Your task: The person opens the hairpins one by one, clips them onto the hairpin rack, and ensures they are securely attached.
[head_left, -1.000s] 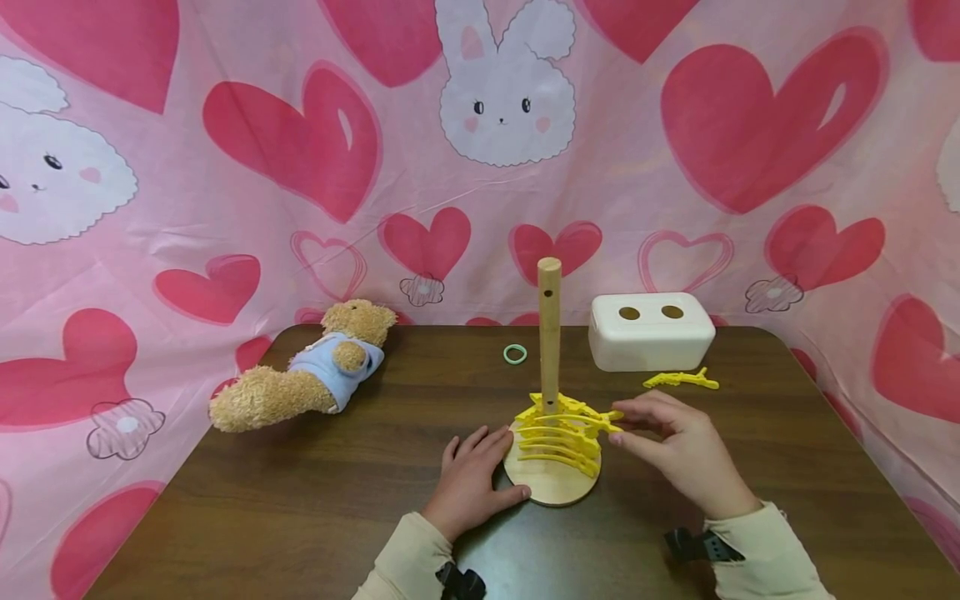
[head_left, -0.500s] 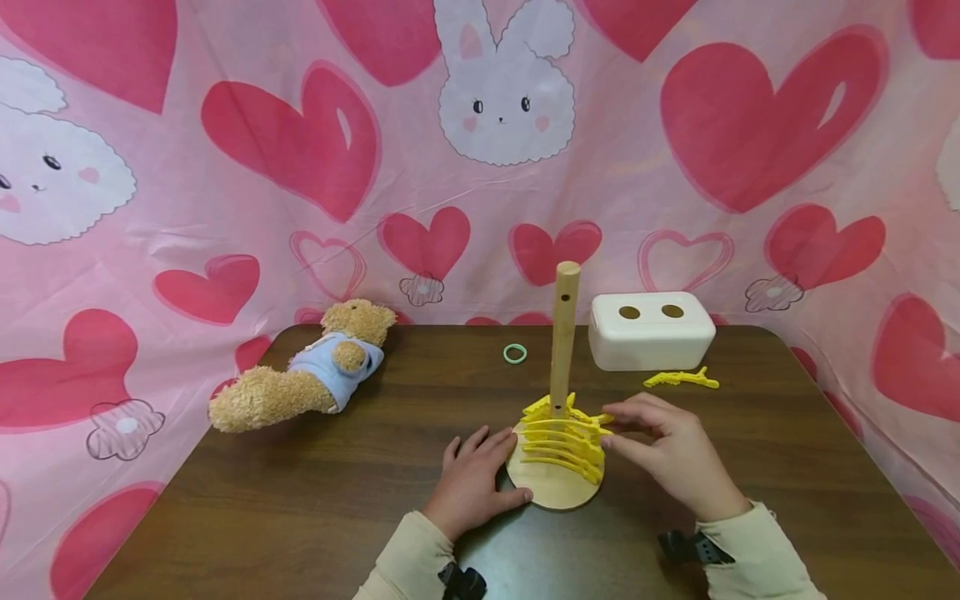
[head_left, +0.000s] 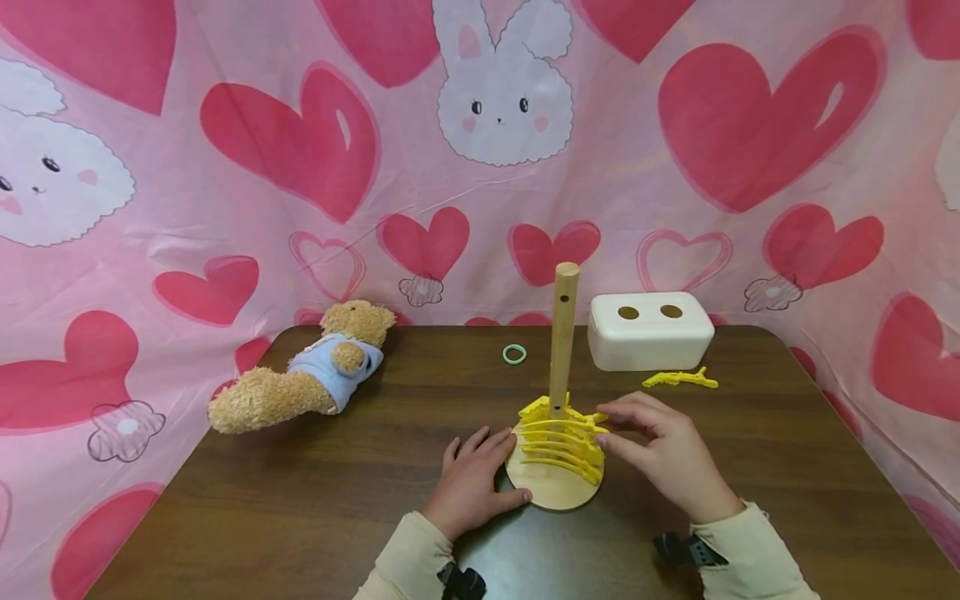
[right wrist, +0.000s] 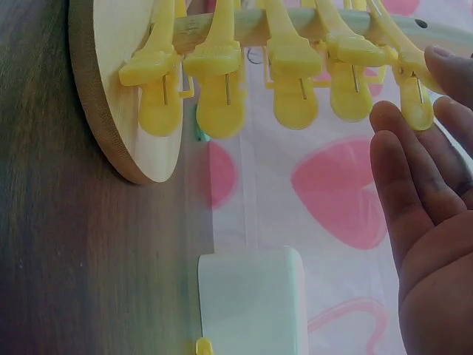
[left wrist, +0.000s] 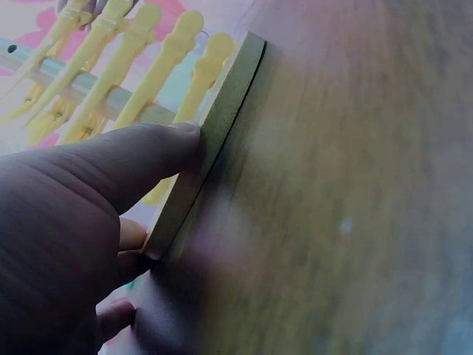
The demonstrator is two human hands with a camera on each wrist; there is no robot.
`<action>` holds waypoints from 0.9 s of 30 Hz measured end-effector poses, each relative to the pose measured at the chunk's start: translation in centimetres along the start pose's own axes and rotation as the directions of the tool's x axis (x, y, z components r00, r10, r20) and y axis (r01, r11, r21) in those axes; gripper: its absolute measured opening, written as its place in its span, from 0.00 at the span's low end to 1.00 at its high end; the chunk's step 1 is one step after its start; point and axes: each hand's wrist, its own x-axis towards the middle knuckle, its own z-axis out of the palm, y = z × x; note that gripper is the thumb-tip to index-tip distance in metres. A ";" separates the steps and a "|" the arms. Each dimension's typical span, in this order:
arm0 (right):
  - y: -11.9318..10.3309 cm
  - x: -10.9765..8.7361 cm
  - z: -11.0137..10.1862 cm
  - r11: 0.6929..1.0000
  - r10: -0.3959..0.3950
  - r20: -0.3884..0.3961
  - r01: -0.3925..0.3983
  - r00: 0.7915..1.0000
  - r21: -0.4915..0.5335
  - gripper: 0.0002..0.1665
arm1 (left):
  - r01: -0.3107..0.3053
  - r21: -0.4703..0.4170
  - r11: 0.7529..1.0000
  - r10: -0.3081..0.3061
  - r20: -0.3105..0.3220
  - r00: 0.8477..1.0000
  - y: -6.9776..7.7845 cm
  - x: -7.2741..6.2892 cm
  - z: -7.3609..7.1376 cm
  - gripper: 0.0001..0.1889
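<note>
A wooden stand [head_left: 558, 492] with a round base and upright post is on the table. Several yellow hair clips [head_left: 562, 454] are stacked along the lower post. My left hand [head_left: 474, 483] holds the base's left rim; in the left wrist view its thumb [left wrist: 159, 148] presses the edge and other fingers touch farther along it. My right hand [head_left: 667, 450] pinches the tail of the top clip [right wrist: 417, 103] between thumb and fingers. In the right wrist view, the other clips [right wrist: 222, 89] sit side by side around the post, between that clip and the base.
Behind the right hand lies a loose yellow clip [head_left: 681, 379], in front of a white box [head_left: 651, 346] with two holes. A green ring [head_left: 514, 354] lies behind the stand. A teddy bear [head_left: 315, 375] in a blue shirt lies at the left.
The stand's post has shifted to the right and straightened a little. My right hand has moved slightly left, still on the top clip. The left hand has stayed at the base.
</note>
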 end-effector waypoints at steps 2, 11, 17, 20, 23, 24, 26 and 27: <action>-0.1 0.1 0.1 1.000 0.012 0.010 -0.012 1.000 0.010 0.16 | -0.001 -0.007 1.000 0.001 -0.005 1.000 -0.1 -0.1 -0.1 0.44; 0.6 -0.3 -0.7 0.998 0.051 0.019 -0.052 0.998 0.022 0.20 | -0.007 -0.034 0.999 0.006 -0.020 1.000 -0.2 -0.2 0.0 0.44; 2.9 0.3 -2.8 0.997 0.023 -0.034 -0.026 0.999 -0.076 0.16 | -0.005 -0.031 0.999 0.004 -0.026 1.000 -0.1 -0.2 -0.1 0.44; 4.4 0.7 -3.6 0.992 0.043 -0.048 -0.049 0.998 -0.120 0.16 | -0.003 -0.031 1.000 0.002 -0.023 1.000 -0.1 -0.2 -0.1 0.44; 5.9 1.1 -4.4 0.984 0.065 -0.046 -0.072 0.997 -0.162 0.17 | -0.002 -0.029 1.000 0.001 -0.023 1.000 -0.2 -0.2 0.0 0.45; 6.4 1.3 -4.6 0.982 0.072 -0.041 -0.078 0.997 -0.171 0.18 | -0.002 -0.028 1.000 0.001 -0.023 1.000 -0.2 -0.2 0.0 0.45; 7.4 1.6 -5.0 0.976 0.093 -0.028 -0.097 0.995 -0.195 0.20 | 0.000 -0.030 1.000 -0.001 -0.022 1.000 -0.2 -0.2 0.0 0.45; 7.9 1.8 -5.2 0.974 0.106 -0.019 -0.108 0.994 -0.200 0.20 | 0.002 -0.031 1.000 -0.003 -0.022 1.000 -0.2 -0.2 0.1 0.45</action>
